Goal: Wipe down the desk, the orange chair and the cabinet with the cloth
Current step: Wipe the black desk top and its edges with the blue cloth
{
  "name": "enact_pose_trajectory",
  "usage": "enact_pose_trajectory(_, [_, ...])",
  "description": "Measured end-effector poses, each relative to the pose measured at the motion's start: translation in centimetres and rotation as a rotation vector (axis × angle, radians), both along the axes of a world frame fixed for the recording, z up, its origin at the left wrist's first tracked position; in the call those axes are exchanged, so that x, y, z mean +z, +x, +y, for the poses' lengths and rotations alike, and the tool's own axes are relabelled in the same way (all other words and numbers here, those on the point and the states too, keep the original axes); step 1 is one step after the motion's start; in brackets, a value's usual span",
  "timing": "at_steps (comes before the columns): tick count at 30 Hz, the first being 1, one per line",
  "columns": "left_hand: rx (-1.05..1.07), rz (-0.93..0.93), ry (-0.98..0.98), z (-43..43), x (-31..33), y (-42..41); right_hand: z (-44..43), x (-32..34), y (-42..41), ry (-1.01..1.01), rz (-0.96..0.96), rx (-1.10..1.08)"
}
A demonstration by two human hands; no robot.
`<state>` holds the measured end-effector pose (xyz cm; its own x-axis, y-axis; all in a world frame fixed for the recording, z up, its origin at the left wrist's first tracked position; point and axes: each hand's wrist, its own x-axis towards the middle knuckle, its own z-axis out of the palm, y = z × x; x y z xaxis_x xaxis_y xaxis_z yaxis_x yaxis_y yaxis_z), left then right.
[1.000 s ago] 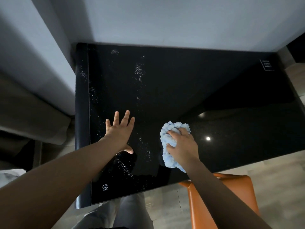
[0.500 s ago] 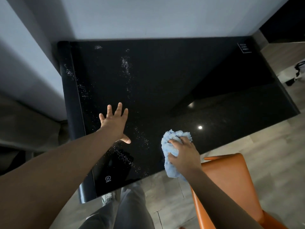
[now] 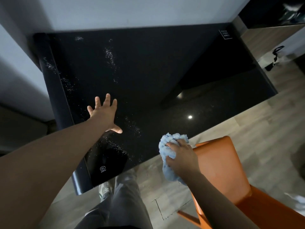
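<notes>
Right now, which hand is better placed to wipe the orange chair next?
The right hand: it grips the cloth beside the orange chair; the left hand rests spread on the desk.

Wood-look plank floor below. Pale wall on the far side. Grey trouser leg and light sneaker bottom centre. White item with black strap on floor far right, too blurry to identify.
</notes>
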<state>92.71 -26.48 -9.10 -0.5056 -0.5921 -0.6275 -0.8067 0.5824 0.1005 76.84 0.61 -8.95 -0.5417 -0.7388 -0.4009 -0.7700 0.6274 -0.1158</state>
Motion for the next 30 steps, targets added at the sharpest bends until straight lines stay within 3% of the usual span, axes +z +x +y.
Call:
enact_pose_trajectory(9, [0.000, -0.001, -0.004, -0.1, 0.1, -0.1, 0.9, 1.1, 0.0, 0.073, -0.022, 0.057])
enact_pose_trajectory(12, [-0.010, -0.013, -0.014, -0.1, 0.4, -0.1, -0.5, 2.0, -0.4, -0.038, 0.018, 0.004])
enact_pose_trajectory(16, [-0.030, -0.002, -0.034, -0.8, 1.3, -0.1, -4.9, 3.0, -1.3, -0.042, 0.074, -0.027])
enact_pose_trajectory(23, [0.079, 0.106, -0.026, -3.7, 3.2, 0.7, -14.2, 6.8, -3.8, -0.245, -0.038, 0.011])
enact_pose_trajectory(30, [0.111, 0.093, -0.121, -7.3, 4.1, 2.1, -24.4, 6.7, -5.3, -0.279, -0.027, 0.166])
